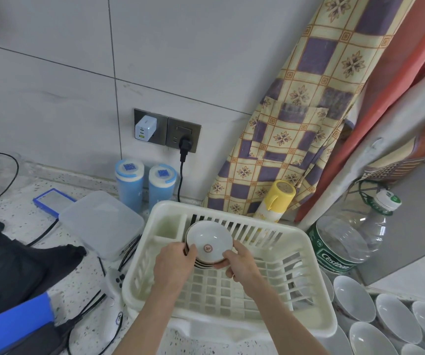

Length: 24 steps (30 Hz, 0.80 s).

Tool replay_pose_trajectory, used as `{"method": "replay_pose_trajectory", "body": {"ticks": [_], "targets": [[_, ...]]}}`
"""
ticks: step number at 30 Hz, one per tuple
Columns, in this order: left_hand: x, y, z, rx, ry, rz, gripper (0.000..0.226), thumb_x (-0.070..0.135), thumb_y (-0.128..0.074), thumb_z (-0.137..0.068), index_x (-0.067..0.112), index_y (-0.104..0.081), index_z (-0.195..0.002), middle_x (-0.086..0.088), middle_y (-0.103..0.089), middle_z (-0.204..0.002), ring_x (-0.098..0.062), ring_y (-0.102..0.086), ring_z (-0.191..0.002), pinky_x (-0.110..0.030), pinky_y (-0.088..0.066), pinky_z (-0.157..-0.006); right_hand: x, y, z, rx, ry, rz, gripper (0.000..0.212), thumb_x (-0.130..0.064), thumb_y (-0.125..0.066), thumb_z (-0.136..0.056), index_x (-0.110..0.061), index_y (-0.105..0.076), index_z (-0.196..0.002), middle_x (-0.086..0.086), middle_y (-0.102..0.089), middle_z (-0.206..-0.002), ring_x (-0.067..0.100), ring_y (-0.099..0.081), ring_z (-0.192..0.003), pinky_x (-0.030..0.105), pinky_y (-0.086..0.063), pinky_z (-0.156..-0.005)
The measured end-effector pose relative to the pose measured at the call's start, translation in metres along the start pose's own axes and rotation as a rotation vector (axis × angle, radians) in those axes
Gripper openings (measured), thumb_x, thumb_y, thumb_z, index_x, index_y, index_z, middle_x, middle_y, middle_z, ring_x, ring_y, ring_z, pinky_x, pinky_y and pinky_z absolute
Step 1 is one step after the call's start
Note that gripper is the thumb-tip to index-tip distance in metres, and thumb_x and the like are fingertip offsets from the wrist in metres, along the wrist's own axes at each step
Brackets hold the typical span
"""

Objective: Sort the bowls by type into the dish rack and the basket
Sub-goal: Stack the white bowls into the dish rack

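Head view. We see a small stack of white ceramic bowls with dark rims and a red emblem inside (208, 245), tilted on edge at the far left end of the cream slatted plastic dish rack (309, 321), which stands on the speckled stone tabletop (14, 216). We judge the tilt deliberate: bowls stood on their rims between the rack's ribs drain and pack closely, and both hands steady the stack so that it does not slide or fan apart. The left hand (173, 265) grips the stack's left rim, its fingers (190, 249) curled around the edge; the right hand (241, 265) clasps the lower right rim, thumb on the inner face and fingers behind. The stack thus lies between the two hands, its emblem facing us. Plain white ceramic bowls (396, 313) lie in rows at lower right, well apart from the rack; whether they sit in the basket we cannot tell.
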State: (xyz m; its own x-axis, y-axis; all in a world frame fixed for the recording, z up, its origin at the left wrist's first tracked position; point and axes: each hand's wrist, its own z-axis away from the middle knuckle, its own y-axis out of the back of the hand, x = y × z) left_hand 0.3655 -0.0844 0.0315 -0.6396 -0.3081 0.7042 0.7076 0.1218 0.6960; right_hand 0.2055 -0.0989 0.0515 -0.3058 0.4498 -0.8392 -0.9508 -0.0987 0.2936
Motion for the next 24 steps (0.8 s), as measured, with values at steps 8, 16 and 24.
{"method": "replay_pose_trajectory", "body": {"ticks": [8, 16, 24], "targets": [[-0.001, -0.001, 0.000, -0.021, -0.036, -0.046, 0.049, 0.033, -0.056, -0.096, 0.020, -0.040, -0.051, 0.007, -0.042, -0.049, -0.007, -0.038, -0.045, -0.023, -0.025, -0.044, 0.004, -0.001, -0.003, -0.008, 0.022, 0.073, 0.050, -0.002, -0.039, -0.092, -0.017, -0.047, -0.139, 0.019, -0.070, -0.097, 0.001, -0.053, -0.034, 0.014, -0.032, -0.032], [-0.001, -0.001, 0.001, -0.019, -0.004, -0.033, 0.047, 0.033, -0.053, -0.096, 0.017, -0.044, -0.052, 0.004, -0.045, -0.051, -0.013, -0.042, -0.049, -0.027, -0.029, -0.046, 0.014, 0.002, -0.006, 0.001, -0.043, 0.062, 0.042, -0.028, -0.048, -0.096, -0.020, -0.047, -0.138, 0.013, -0.073, -0.095, 0.005, -0.055, -0.039, 0.016, -0.031, -0.034], [0.000, -0.002, 0.000, -0.112, 0.011, -0.056, 0.045, 0.035, -0.040, -0.100, 0.013, -0.053, -0.062, -0.002, -0.056, -0.062, -0.025, -0.058, -0.068, -0.029, -0.040, -0.060, 0.023, -0.004, -0.004, -0.016, -0.247, -0.128, 0.043, -0.051, -0.046, -0.096, -0.022, -0.044, -0.128, 0.007, -0.071, -0.106, 0.019, -0.064, -0.048, 0.018, -0.025, -0.035]]}}
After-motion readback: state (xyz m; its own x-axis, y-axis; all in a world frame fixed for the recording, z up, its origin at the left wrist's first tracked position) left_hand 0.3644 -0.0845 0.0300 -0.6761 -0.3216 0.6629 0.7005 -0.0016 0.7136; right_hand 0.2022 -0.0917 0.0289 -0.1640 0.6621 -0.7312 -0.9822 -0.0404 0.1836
